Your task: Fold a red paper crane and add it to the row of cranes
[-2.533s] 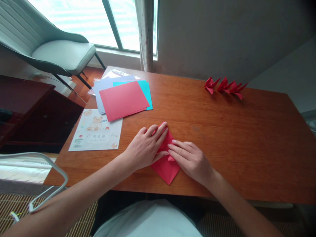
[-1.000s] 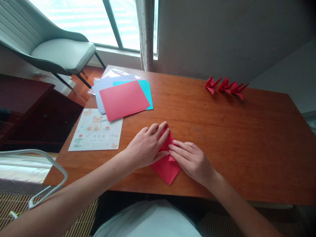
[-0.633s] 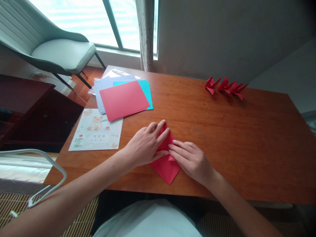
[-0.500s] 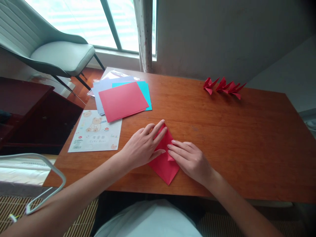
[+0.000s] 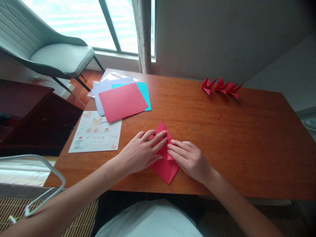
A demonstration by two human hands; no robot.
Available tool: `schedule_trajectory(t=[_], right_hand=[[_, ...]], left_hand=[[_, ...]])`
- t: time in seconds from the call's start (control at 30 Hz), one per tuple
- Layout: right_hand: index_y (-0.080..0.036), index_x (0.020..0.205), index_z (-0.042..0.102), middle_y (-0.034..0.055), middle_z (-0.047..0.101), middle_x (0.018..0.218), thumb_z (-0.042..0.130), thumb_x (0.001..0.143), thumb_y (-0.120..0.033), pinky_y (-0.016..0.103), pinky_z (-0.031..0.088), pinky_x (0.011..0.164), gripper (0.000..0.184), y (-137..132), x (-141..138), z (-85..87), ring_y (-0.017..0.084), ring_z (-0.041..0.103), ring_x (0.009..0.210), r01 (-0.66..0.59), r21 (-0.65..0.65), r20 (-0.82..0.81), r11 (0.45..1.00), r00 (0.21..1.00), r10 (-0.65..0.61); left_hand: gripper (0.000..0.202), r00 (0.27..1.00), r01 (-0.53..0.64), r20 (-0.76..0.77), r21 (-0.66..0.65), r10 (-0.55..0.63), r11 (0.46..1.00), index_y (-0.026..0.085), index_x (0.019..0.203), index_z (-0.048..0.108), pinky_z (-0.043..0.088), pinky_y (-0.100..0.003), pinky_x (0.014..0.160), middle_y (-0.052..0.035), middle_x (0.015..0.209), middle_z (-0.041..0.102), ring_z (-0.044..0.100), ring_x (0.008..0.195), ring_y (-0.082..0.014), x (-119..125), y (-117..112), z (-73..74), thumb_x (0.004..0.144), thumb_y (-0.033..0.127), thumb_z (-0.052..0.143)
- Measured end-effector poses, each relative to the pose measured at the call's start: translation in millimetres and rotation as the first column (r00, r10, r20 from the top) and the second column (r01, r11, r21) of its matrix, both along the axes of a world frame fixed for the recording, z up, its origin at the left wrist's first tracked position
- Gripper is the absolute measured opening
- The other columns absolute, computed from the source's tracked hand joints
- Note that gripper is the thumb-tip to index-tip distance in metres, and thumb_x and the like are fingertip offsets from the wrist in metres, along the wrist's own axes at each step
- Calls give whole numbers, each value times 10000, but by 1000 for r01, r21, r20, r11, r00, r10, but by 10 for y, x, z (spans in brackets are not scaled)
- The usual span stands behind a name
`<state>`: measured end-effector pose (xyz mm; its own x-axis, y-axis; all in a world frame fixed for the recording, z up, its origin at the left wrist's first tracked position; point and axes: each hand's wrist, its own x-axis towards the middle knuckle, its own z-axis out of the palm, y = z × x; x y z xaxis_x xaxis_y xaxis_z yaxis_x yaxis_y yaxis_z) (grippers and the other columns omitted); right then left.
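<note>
Plainly, the left hand (image 5: 140, 154) was laid flat on the folded red paper (image 5: 166, 169), its fingers stretched out and closed round nothing. The right hand (image 5: 190, 159) was pressed down in the same way from the other side, and its fingertips (image 5: 170, 142) were set against a small raised flap. The paper was held on the worktop (image 5: 247, 141) near the front edge, with its lower point close to that edge.

A skewed crease could be judged the main risk, since the layers might slide if the pressure were eased on one side only. The flap might also be creased crookedly under the fingertips.

Much of the paper's middle was covered by both hands, so the line of the fold could not be traced. Further out, the lower sheets of the coloured stack (image 5: 122, 100) were mostly hidden under the top red one. The print on the bear sheet (image 5: 96, 131) was too small to be read. The red folded figures (image 5: 221, 87) overlapped and could not be counted with certainty.
</note>
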<state>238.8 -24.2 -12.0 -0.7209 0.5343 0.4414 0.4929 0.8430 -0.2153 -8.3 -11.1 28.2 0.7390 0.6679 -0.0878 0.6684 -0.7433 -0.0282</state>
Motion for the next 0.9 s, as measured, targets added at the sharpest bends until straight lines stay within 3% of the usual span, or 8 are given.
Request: schedule_trajectory(t=[0.17,0.3,0.4,0.5,0.57,0.67,0.9], right_hand=[[-164,1170,689,100,711,1298,614,951,-153,447,534,956,232,-40,14,21,295,638,1247,-8,-74,-19,997,1000,7],[-193,1240,656,108,702,1304,597,968,-282,478,509,1020,292,-5,47,123,294,611,1270,-24,-280,-222,960,974,-40],[-238,1132,692,69,751,1170,523,1007,-266,432,514,1013,212,160,23,224,235,675,1134,121,-498,-315,859,897,-309],[-241,961,702,32,766,935,622,958,-271,346,554,775,85,410,-42,269,194,705,836,270,-623,-158,734,876,-456],[-231,898,692,20,737,860,704,897,-253,322,529,714,26,560,-78,261,183,673,773,265,-618,-86,740,913,-399],[-222,824,670,10,693,829,770,841,-246,313,495,707,105,690,-93,227,175,631,772,254,-560,4,789,953,-304],[-230,812,642,5,667,831,776,845,-288,306,464,703,150,728,-62,150,179,597,802,231,-500,49,835,970,-239]], left_hand=[[543,1000,1,-16,6,-1,1000,234,1490,469,430,-419,919,-41,1634,376,487,1260,-298,-1,4,4,1036,510,357],[561,1000,0,-15,8,0,1000,228,1503,455,425,-419,938,-40,1638,368,470,1282,-301,-5,0,-5,1033,520,362],[579,1000,3,-7,1,-3,1000,225,1529,423,419,-428,963,-43,1641,362,460,1293,-303,-12,-2,-12,1037,522,347],[584,1000,4,-8,-8,-4,1000,241,1535,415,423,-435,961,-54,1634,372,467,1282,-305,-12,-1,-2,1030,530,365],[588,1000,1,-11,-11,-1,1000,256,1535,415,428,-428,953,-58,1626,383,471,1276,-305,-8,0,12,1021,538,391],[598,1000,1,-6,-14,-1,1000,264,1547,394,426,-422,956,-59,1626,381,462,1277,-305,-5,-1,23,1017,541,402],[613,999,-14,28,-33,15,999,277,1555,375,410,-415,955,-67,1627,370,456,1275,-307,-10,-7,-15,1007,548,430]])
